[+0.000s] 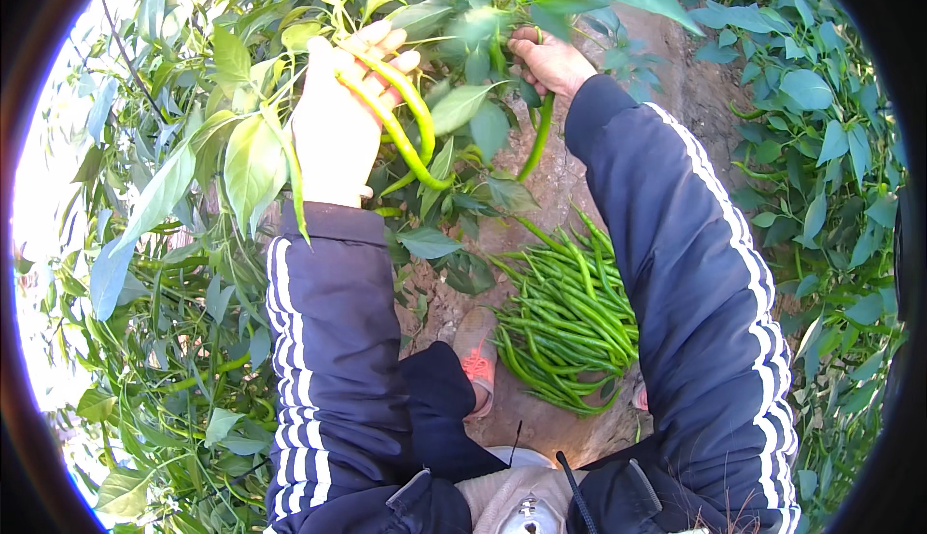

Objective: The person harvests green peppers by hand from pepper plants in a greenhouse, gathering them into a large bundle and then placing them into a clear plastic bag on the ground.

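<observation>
My left hand (pixel 347 99) is raised among the leaves at the upper left, palm up. Two long, curved green chili peppers (pixel 414 110) lie across its fingers, their tips hanging past the palm. Farther right, my right hand (pixel 548 62) has its fingers closed at a chili plant (pixel 500 20), with a long green chili pepper (pixel 538 136) hanging down below the fist. Leaves partly cover those fingertips. Below, between my arms, a heap of picked green chili peppers (pixel 565 317) rests on the soil (pixel 521 418).
Dense chili plants (pixel 181 360) rise on the left, and another row of plants (pixel 833 172) grows on the right. A bare soil path (pixel 699 92) runs between them. My shoe (pixel 476 360) with pink laces stands just left of the heap.
</observation>
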Tool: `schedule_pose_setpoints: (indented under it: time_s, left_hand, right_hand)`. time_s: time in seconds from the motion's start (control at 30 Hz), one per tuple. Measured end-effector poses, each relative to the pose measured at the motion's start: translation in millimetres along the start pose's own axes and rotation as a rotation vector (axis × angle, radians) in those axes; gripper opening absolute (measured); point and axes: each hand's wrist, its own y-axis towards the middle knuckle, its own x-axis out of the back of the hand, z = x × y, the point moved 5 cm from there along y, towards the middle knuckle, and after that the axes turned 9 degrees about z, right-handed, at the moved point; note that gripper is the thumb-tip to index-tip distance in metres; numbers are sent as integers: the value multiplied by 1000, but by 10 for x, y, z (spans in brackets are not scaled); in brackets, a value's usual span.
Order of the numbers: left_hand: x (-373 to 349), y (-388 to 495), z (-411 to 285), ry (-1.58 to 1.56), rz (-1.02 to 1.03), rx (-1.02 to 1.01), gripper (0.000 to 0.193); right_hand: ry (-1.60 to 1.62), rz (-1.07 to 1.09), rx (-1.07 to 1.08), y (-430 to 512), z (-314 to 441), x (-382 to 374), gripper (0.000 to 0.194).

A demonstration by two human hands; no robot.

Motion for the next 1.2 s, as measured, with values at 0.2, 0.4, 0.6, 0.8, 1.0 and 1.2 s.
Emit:
schedule_pose_setpoints:
  time_s: [0.2,0.4,0.6,0.8,1.0,1.2]
  left_hand:
    - [142,-26,-48,31,-86,-6,63]
    - [60,-1,-22,8,-89,12,62]
    - [43,-14,-20,34,-61,22,62]
    - [38,-5,-15,11,-73,16,62]
    - [55,-25,-4,46,-64,38,63]
    - [76,-9,17,8,-41,47,68]
  right_hand:
    - [-105,215,62,-224,232,-95,44]
    - [-32,229,7,-307,169,39,38]
    - [-475,93,67,-373,328,-25,42]
    - [-924,-104,366,-442,426,-74,34]
    - [-1037,-118,373,-502,487,-181,27]
    - [-1121,-81,289,-442,508,-202,30]
